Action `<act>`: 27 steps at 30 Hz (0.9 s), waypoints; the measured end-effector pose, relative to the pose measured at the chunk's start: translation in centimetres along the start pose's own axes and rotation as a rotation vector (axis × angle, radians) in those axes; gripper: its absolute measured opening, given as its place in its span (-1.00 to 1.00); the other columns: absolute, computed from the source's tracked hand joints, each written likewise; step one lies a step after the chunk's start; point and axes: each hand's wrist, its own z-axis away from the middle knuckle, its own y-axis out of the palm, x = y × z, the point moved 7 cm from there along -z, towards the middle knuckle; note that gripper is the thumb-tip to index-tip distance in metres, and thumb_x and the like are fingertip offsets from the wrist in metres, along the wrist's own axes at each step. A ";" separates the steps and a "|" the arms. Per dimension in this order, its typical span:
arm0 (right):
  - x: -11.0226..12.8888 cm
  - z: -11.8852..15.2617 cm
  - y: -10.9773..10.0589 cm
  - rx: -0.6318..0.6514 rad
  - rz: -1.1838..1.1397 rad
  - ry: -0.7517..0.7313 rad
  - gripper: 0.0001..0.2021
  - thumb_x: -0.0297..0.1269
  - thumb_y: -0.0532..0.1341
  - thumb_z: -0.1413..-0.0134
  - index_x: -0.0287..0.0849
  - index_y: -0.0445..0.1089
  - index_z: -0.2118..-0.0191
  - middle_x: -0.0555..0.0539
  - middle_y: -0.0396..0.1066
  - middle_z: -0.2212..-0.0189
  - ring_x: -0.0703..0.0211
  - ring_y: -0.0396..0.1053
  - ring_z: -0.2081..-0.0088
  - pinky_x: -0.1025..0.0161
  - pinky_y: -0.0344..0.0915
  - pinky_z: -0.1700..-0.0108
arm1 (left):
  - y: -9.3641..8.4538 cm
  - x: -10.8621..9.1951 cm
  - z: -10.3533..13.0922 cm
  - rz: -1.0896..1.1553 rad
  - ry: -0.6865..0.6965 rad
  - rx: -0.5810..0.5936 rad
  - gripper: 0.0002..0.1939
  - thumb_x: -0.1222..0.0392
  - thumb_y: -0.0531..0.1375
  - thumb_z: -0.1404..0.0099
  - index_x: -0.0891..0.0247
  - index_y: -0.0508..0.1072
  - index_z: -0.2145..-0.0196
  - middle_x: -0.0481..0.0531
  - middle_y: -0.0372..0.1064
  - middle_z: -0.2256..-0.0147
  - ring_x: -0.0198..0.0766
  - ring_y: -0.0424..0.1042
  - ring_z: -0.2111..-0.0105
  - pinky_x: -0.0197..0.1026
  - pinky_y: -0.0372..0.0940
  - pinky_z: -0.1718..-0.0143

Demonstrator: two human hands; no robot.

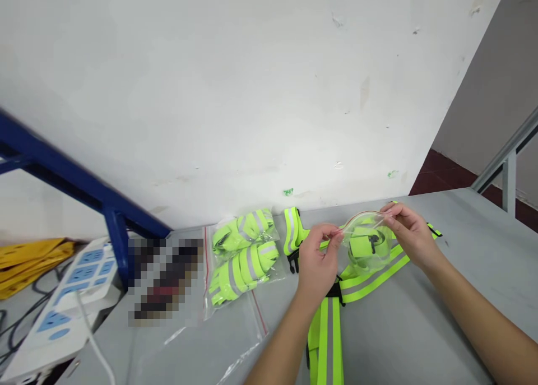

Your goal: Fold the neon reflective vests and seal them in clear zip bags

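At left, a white power strip (67, 309) sits beside a blue frame (79, 177); two bagged strap bundles (247, 261) lie on the gray bench (399, 346) near the wall (252, 93). At right, the left hand (319, 256) and right hand (409, 231) pinch a clear bag's (370, 242) rim, a rolled neon strap (362, 247) inside, over loose reflective webbing (330, 334).

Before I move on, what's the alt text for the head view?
A left hand and right hand pinch the top edge of a clear bag with a coiled neon-yellow strap inside. Below lie loose reflective straps on a gray table, with bagged straps to the left.
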 end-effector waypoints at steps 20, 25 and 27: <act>0.0 0.4 0.7 -0.056 0.109 -0.059 -0.83 -0.11 0.26 -0.09 -0.08 0.38 0.39 -0.04 0.37 0.34 0.17 0.34 0.29 0.23 0.33 0.26 | 0.9 -0.1 0.9 0.147 -0.032 0.008 -0.78 0.08 0.14 -0.32 0.12 0.58 0.22 0.01 0.54 0.21 -0.14 0.44 0.11 0.02 0.35 0.00; 0.3 0.4 1.1 -0.028 0.141 -0.072 -0.84 -0.13 0.25 -0.11 -0.07 0.38 0.38 -0.03 0.38 0.34 0.18 0.34 0.30 0.25 0.33 0.27 | 0.4 -0.2 1.1 0.144 -0.030 -0.070 -0.79 0.09 0.15 -0.31 0.15 0.58 0.28 0.01 0.54 0.26 -0.17 0.47 0.18 -0.05 0.37 0.07; 0.7 0.5 1.3 0.002 0.165 -0.096 -0.85 -0.12 0.24 -0.12 -0.06 0.40 0.36 -0.05 0.39 0.33 0.15 0.35 0.28 0.23 0.33 0.27 | 0.4 -0.3 1.2 0.142 -0.014 -0.082 -0.81 0.12 0.15 -0.31 0.16 0.57 0.29 0.02 0.54 0.27 -0.19 0.48 0.19 -0.07 0.36 0.09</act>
